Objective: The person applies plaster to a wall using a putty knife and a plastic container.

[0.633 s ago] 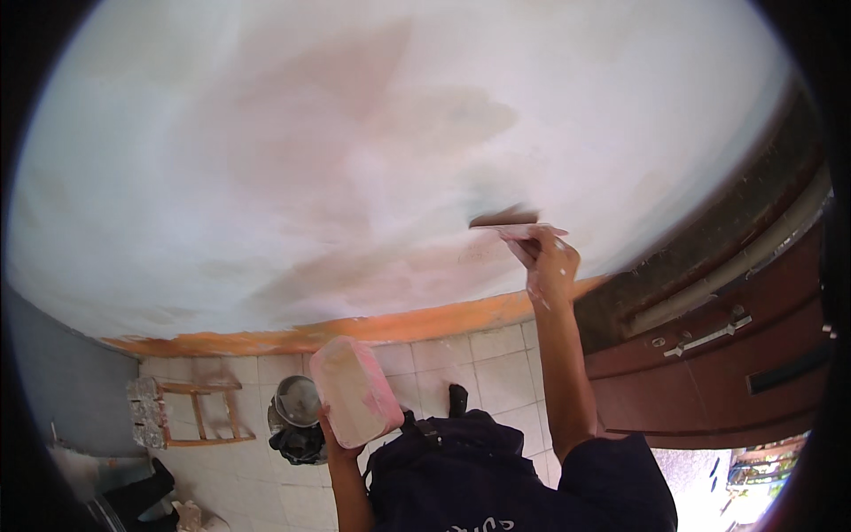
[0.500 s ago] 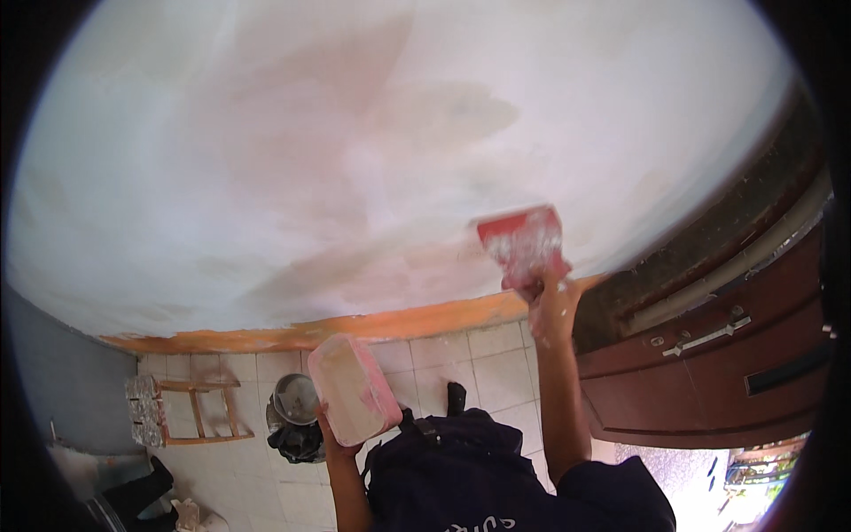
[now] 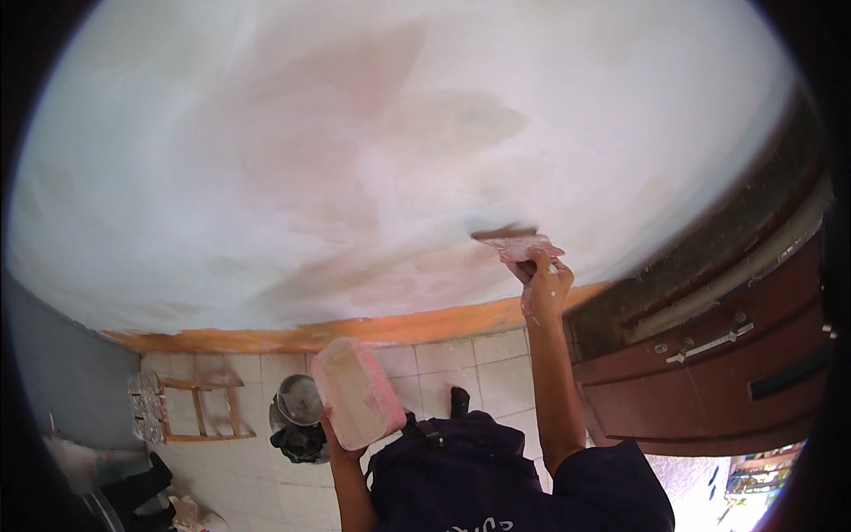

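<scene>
My right hand [image 3: 545, 285] is closed round a reddish putty knife [image 3: 521, 246] smeared with white paste. Its wide blade edge meets the patchy white wall [image 3: 355, 177], low down above an orange strip [image 3: 390, 325]. A pink rectangular tub [image 3: 358, 394] rests in my left hand [image 3: 341, 443], which grips its near left side; most of those fingers are hidden behind it. Pale paste coats the inside of the tub.
On the tiled floor [image 3: 425, 355] stand a grey bucket [image 3: 300, 399] beside a black plastic bag [image 3: 300, 443], and a small wooden ladder [image 3: 202, 410]. A brown door [image 3: 700, 390] is at the right. Another person's dark-clothed leg [image 3: 137, 492] shows at lower left.
The putty knife has tipped from showing its broad face to lying nearly edge-on against the wall, and my right hand has turned with it. The tub has barely shifted.
</scene>
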Tool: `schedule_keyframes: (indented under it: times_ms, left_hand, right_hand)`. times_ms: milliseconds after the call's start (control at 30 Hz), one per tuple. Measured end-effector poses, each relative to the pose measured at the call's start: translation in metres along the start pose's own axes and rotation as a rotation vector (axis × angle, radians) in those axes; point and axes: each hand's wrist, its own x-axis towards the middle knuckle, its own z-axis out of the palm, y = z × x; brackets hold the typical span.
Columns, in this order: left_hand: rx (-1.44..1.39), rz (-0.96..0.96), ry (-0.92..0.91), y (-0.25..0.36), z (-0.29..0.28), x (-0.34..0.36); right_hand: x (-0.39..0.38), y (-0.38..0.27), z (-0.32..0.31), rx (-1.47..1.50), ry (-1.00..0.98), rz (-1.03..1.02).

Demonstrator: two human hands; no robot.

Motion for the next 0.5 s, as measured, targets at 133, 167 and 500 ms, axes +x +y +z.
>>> schedule_keyframes:
  times_ms: [133, 167, 500]
  left_hand:
    - [0.035, -0.004, 0.058, 0.001, -0.014, 0.000]
    - [0.043, 0.002, 0.065, 0.000, -0.009, -0.001]
    - [0.073, -0.032, 0.070, 0.002, 0.000, 0.007]
  right_hand:
    - [-0.028, -0.001, -0.029, -0.030, -0.007, -0.004]
    - [-0.030, 0.008, -0.039, -0.048, 0.024, 0.023]
    - [0.019, 0.089, -0.063, -0.014, 0.147, 0.089]
